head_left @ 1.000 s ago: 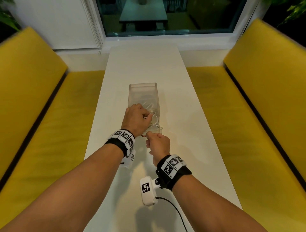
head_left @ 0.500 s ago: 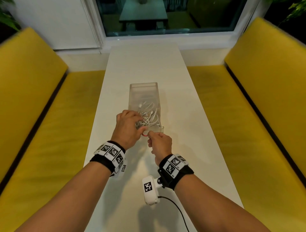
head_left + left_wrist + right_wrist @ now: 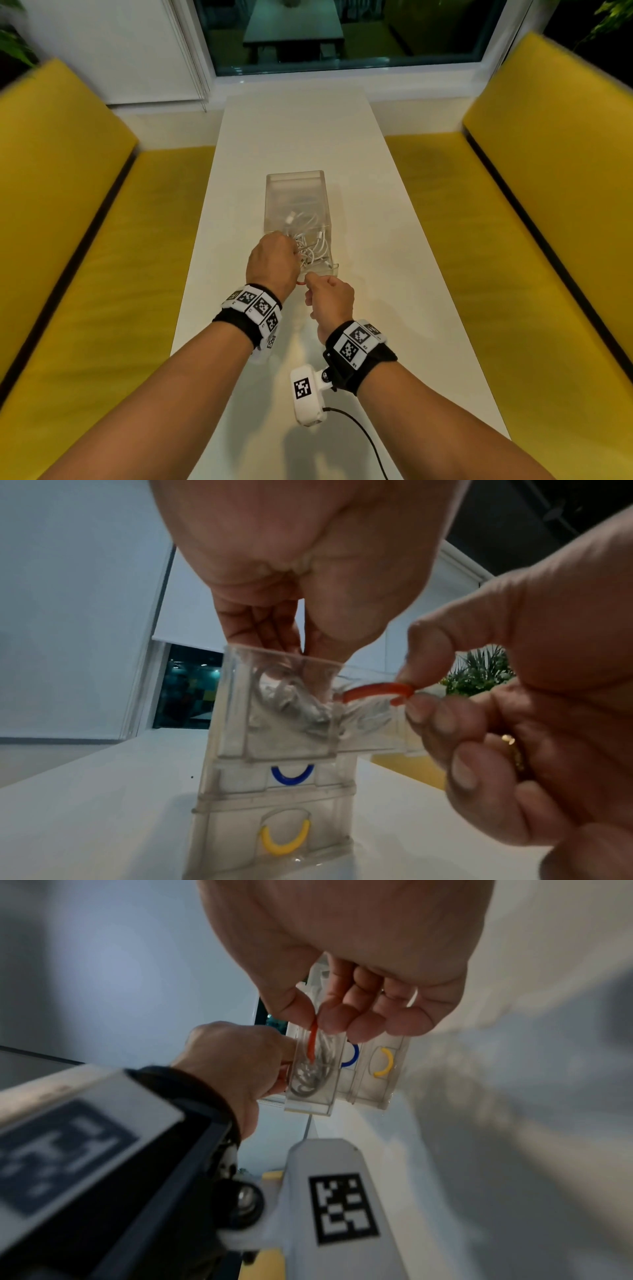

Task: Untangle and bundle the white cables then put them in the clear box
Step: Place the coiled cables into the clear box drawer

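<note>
A clear box (image 3: 294, 181) of stacked drawers stands mid-table, its top drawer (image 3: 287, 739) pulled out toward me. Tangled white cables (image 3: 313, 246) lie in that drawer, also seen through its front as a grey tangle of cables (image 3: 294, 704). My left hand (image 3: 291, 255) reaches into the drawer's near-left corner with its fingers curled down among the cables. My right hand (image 3: 308, 282) pinches the drawer's red handle (image 3: 377, 689) between thumb and forefinger, just in front of the box. The left fingertips are hidden by the cables.
Lower drawers carry a blue handle (image 3: 292, 775) and a yellow handle (image 3: 284, 840). The box sits on a long white table (image 3: 394, 274) between yellow benches (image 3: 513, 240). A black lead (image 3: 363, 435) trails from my right wrist camera over the near table.
My left hand drew back toward me to the drawer's near-left corner, uncovering more of the cables. The right hand kept its pinch on the red handle.
</note>
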Motion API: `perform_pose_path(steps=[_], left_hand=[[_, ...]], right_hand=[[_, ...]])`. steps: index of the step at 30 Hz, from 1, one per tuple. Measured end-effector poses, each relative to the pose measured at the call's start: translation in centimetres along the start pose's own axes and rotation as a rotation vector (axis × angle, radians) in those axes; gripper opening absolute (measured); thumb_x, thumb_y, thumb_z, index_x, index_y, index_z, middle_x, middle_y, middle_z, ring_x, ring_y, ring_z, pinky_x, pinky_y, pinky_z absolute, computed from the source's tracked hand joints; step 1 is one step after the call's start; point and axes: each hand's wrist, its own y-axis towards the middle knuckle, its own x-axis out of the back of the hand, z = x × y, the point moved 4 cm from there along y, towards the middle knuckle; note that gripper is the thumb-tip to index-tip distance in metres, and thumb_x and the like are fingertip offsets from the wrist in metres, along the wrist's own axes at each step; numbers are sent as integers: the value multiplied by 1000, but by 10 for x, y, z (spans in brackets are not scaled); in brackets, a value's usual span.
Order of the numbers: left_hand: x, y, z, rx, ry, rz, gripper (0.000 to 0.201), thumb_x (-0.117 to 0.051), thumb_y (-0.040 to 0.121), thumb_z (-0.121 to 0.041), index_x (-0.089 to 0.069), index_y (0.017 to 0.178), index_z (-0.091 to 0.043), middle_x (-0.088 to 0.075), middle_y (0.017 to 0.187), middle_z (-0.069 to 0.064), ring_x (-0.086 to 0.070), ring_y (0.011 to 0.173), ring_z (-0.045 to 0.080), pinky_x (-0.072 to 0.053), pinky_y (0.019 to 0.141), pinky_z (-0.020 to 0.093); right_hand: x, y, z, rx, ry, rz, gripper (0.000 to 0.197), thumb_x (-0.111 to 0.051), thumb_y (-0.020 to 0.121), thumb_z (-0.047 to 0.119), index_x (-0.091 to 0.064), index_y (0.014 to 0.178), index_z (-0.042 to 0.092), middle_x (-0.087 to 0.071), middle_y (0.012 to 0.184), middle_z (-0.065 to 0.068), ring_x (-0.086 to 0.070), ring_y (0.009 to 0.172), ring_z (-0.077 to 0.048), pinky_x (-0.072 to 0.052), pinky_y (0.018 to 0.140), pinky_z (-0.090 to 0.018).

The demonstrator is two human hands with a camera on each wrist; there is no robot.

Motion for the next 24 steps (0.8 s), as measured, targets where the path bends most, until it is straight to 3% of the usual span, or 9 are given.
perform_pose_path(steps=[6,12,14,16,18,20,22,24], left_hand=[[3,21,-4,-33,11,-16,17,-61,91,-12,-77,85,-9,-71,89,12,-66,84,31,-54,70,36],[10,-3,2,-144,-109,17,18,-62,97,-24,-76,92,-13,-74,88,6,-69,83,29,-55,75,38],[10,-14,7,-192,-154,73,17,-62,97,-18,-77,99,-11,-74,111,9,-68,103,31,-53,88,37],[10,-21,10,-194,-158,150,22,-64,97,-17,-75,115,-10,-60,140,7,-58,126,27,-45,103,35],[10,-23,11,-197,-135,186,32,-64,97,-23,-69,127,-13,-54,148,5,-53,133,25,-41,109,35],[10,-19,10,-211,-112,181,31,-65,95,-20,-70,125,-15,-59,143,5,-57,128,26,-46,105,35],[9,-13,11,-207,-83,163,20,-63,92,-11,-77,106,-15,-71,123,5,-68,108,28,-52,87,31],[7,-6,13,-169,-44,145,15,-62,88,-9,-75,84,-15,-76,97,5,-70,86,29,-51,69,30]], right_hand=[[-5,2,1,12,12,-17,23,-68,76,12,-53,58,12,-55,58,-7,-46,54,-19,-35,46,-23],[-3,2,2,16,9,13,8,-66,78,12,-61,73,7,-56,63,-9,-47,57,-18,-36,47,-22],[-3,2,3,17,20,18,10,-67,78,12,-61,72,6,-56,64,-9,-48,56,-18,-36,46,-22],[-3,2,3,15,25,24,13,-68,80,12,-61,70,8,-57,63,-8,-49,55,-17,-37,47,-22],[-4,1,2,20,26,27,17,-69,82,15,-61,67,10,-58,62,-7,-49,55,-16,-38,49,-24],[-5,2,1,19,15,21,20,-69,82,14,-61,65,11,-58,62,-7,-50,55,-16,-38,50,-25],[-7,3,2,12,9,14,18,-67,81,11,-60,65,10,-58,63,-8,-49,55,-17,-38,49,-24],[-8,4,4,8,8,11,13,-66,80,9,-60,69,7,-57,65,-10,-48,56,-18,-37,48,-23]])
